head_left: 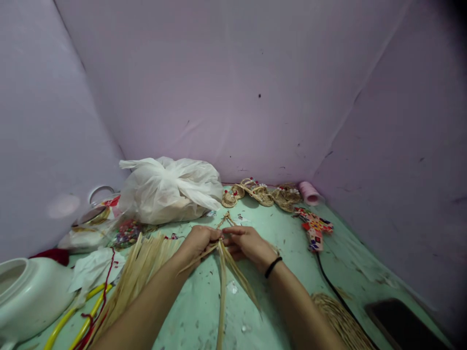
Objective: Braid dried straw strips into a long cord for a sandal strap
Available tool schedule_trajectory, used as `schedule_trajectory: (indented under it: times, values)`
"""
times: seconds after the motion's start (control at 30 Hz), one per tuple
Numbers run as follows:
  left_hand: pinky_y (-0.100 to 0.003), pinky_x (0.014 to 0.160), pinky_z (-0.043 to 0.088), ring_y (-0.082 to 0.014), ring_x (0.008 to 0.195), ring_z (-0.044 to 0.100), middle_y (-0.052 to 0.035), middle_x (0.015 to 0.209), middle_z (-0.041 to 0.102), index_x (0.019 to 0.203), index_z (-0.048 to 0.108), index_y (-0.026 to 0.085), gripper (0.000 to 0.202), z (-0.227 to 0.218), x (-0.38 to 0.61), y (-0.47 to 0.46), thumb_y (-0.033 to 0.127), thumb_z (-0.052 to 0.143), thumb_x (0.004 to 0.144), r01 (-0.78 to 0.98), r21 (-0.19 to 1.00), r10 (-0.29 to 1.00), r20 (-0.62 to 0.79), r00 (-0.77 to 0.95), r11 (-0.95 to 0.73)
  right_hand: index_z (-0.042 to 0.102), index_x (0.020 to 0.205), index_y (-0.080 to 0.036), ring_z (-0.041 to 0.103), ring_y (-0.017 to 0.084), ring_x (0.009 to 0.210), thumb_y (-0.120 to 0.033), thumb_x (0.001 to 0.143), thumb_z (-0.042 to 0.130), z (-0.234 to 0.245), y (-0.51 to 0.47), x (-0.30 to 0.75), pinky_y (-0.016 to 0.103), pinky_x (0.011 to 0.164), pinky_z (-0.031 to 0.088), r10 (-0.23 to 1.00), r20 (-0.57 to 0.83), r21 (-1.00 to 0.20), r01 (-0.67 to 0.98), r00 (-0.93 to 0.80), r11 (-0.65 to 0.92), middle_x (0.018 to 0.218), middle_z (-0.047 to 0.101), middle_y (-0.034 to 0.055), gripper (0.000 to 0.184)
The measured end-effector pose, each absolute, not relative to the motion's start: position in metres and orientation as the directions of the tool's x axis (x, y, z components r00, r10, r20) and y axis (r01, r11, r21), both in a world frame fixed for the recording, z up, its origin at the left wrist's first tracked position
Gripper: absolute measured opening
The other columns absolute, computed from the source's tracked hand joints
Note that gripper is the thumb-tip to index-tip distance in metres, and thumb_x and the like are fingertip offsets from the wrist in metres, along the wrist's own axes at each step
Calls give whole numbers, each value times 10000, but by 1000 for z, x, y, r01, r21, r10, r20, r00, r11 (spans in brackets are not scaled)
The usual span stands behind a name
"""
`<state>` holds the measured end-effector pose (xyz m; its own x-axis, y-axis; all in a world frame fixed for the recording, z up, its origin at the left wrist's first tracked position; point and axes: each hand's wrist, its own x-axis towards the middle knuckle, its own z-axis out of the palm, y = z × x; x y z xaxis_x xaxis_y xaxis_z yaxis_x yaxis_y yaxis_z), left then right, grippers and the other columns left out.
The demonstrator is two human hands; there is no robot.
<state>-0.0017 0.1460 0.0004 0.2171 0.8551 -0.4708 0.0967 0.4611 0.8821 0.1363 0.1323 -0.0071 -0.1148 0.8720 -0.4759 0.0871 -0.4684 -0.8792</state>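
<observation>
My left hand (pixel 200 243) pinches a pale straw braid (pixel 227 219) where its loose strands begin. My right hand (pixel 250 245), with a black band on its wrist, meets it there, index finger and thumb closed on the strands. Beyond both hands the finished plaited part forms a narrow pointed loop on the green surface. Long flat straw strands (pixel 223 291) hang from the fingers toward me, some fanned to the right. To the left of my left arm lies a bundle of loose straw (pixel 146 262).
At the back are a tied white plastic bag (pixel 171 189), small woven sandals (pixel 257 193) and a pink thread spool (pixel 309 193). A patterned glue gun (pixel 314 227) with a black cord, a coiled braid (pixel 337 316) and a phone (pixel 403 323) lie right. Yellow-handled scissors (pixel 89 316) and a white pot (pixel 40 296) stand left.
</observation>
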Motion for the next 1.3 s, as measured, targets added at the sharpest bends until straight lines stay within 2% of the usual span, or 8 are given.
schedule_trajectory:
  times: [0.13,0.2,0.5,0.6,0.77,0.87,1.1,1.3]
  values:
    - [-178,333,63,-25,298,210,77,343,313,644,528,125,121,2,-4,145,237,481,647,156,812,775,-583,242,562,611,962,-129,575,172,769,-114,694,439,-11,142,173,285,724,427,952,48,-804,577,304,-144,908,630,98,319]
    - [-174,336,61,-25,308,222,77,358,326,689,548,117,149,3,-5,145,246,491,642,170,819,771,-574,274,549,623,945,-119,563,193,838,-126,694,443,-4,142,180,289,765,404,909,172,-708,689,380,-154,947,627,114,309]
    - [-172,328,60,-22,312,211,75,367,343,664,557,116,154,9,-1,141,248,518,595,193,848,810,-529,252,494,598,552,-140,500,104,448,-280,685,510,4,127,135,207,451,333,946,-318,-797,559,-66,-228,470,567,21,212]
    - [-170,325,67,-25,306,208,78,343,318,640,556,121,123,9,1,140,226,502,603,228,851,824,-519,228,472,540,515,-147,448,85,388,-271,652,552,-4,125,129,197,397,299,923,-379,-831,462,-65,-309,408,504,-11,185]
    - [-174,312,84,-26,297,238,65,375,374,659,572,129,187,7,3,138,305,511,638,236,871,830,-485,275,431,466,514,-159,455,76,374,-170,643,533,3,121,126,195,417,369,857,-494,-869,87,-145,-486,385,466,-40,146]
    - [-175,298,83,-27,281,243,46,397,431,615,549,136,233,10,-1,136,362,503,653,317,862,828,-483,284,395,461,523,-158,451,72,368,-142,631,532,4,119,125,213,445,412,838,-503,-850,-58,-211,-524,391,498,-38,131]
    - [-165,285,200,-51,249,312,35,306,411,551,568,108,119,17,-8,125,147,466,596,403,827,791,-527,310,393,528,497,-134,364,43,366,-110,598,530,-13,118,123,181,380,233,928,-344,-937,120,-142,-329,420,517,-25,104]
    - [-182,289,259,-73,250,356,19,313,443,468,500,122,126,9,0,122,86,450,577,428,810,846,-506,166,400,523,502,-126,326,30,380,-100,576,531,-9,115,127,183,400,211,932,-293,-956,65,-213,-285,413,478,-41,79]
